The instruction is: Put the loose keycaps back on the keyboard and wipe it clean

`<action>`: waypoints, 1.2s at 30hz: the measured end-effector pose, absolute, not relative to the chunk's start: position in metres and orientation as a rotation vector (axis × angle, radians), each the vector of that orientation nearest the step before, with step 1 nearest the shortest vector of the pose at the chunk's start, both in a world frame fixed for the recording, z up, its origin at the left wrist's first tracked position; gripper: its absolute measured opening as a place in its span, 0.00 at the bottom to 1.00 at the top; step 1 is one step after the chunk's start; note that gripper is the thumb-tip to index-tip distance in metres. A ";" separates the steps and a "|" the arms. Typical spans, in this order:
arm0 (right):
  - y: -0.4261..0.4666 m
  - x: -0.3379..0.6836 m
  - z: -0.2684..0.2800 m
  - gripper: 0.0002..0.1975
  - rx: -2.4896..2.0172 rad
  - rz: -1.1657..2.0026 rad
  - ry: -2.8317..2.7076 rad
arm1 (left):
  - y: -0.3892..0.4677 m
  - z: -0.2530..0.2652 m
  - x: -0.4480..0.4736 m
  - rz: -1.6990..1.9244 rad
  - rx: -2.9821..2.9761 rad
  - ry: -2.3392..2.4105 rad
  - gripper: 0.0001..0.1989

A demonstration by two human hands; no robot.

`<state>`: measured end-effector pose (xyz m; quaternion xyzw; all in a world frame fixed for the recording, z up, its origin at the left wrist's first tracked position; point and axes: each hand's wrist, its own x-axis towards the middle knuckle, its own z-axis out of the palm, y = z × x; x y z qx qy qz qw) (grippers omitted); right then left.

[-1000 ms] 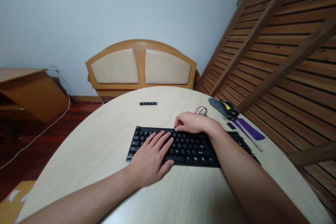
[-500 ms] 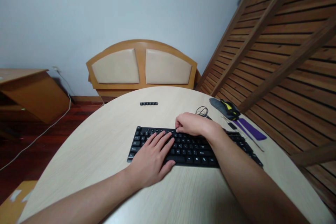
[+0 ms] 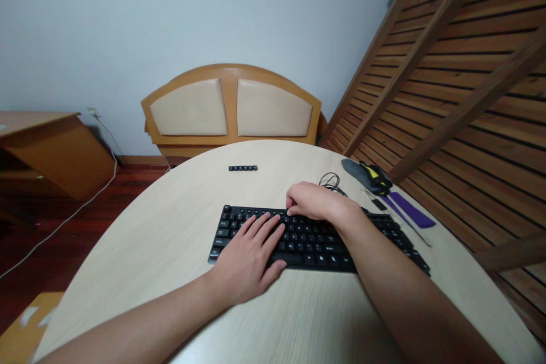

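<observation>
A black keyboard (image 3: 315, 261) lies flat on the pale round table (image 3: 170, 222). My left hand (image 3: 251, 259) rests palm down across its left half, fingers stretched over the keys and thumb near the front edge. At the keyboard's back edge, right of the left hand, my right hand (image 3: 309, 200) is closed, thumb and curled fingertips together at the top key row. Whatever sits between those fingers is hidden. Further back, several loose black keycaps (image 3: 243, 168) form a straight row. Small stubs show along the top key row left of my right hand.
A coiled black cable (image 3: 330, 182) lies behind the right hand. Toward the right table edge are a grey and black item with yellow (image 3: 375, 176), a purple strip (image 3: 412, 211) and a thin metal rod (image 3: 420, 234). A slatted wooden frame (image 3: 460, 102) leans beside the table.
Both hands keep their places on the keyboard, with the right hand still closed at the top row. The view has shifted very slightly.
</observation>
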<state>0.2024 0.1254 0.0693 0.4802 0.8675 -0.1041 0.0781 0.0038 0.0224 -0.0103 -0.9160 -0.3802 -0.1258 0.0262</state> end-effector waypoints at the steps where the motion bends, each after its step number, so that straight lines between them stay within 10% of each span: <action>1: 0.126 0.202 0.070 0.08 1.446 -0.318 2.597 | 0.022 -0.011 0.004 -0.397 -2.832 -1.178 0.32; 25: 0.128 0.206 0.076 0.07 1.528 -0.518 2.540 | 0.022 -0.010 0.005 -0.447 -2.845 -1.184 0.31; 36: 0.189 0.154 0.051 0.24 1.603 -0.262 2.623 | 0.022 -0.013 0.006 -0.498 -2.838 -1.216 0.31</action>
